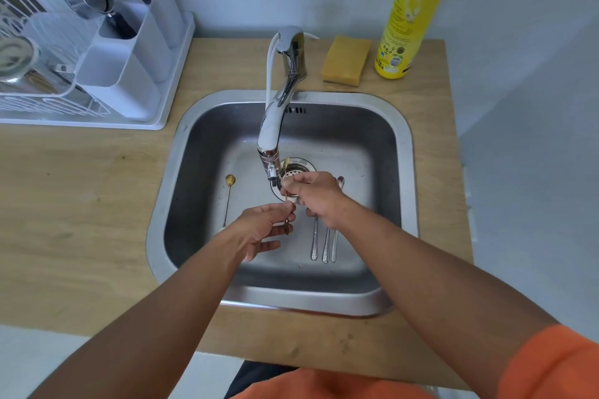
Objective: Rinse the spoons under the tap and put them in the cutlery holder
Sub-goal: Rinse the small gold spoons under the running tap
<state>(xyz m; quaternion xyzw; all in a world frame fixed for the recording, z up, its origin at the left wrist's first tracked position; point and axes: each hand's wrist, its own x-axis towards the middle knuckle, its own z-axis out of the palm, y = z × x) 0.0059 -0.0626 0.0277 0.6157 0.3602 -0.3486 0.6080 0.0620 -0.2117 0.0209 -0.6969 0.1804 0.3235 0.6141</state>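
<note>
Over the steel sink [405, 152], both hands hold a thin gold spoon [286, 196] just under the tap [272, 126] spout. My left hand [264, 230] pinches its lower handle end. My right hand [316, 196] grips it higher up, near the bowl, which pokes out above the fingers. A second gold spoon [228, 197] lies on the sink floor at the left. Three silver spoons [325, 244] lie side by side at the right, their bowls mostly hidden under my right hand. The white cutlery holder [136, 52] stands at the back left, with utensils in its rear compartments.
A white dish rack [39, 74] with metal cups and a bowl sits left of the holder. A yellow sponge [346, 60] and a tall yellow dish-soap bottle [413, 13] stand behind the sink. The drain strainer [296, 168] lies under the spout. The wooden counter [81, 204] surrounds the sink.
</note>
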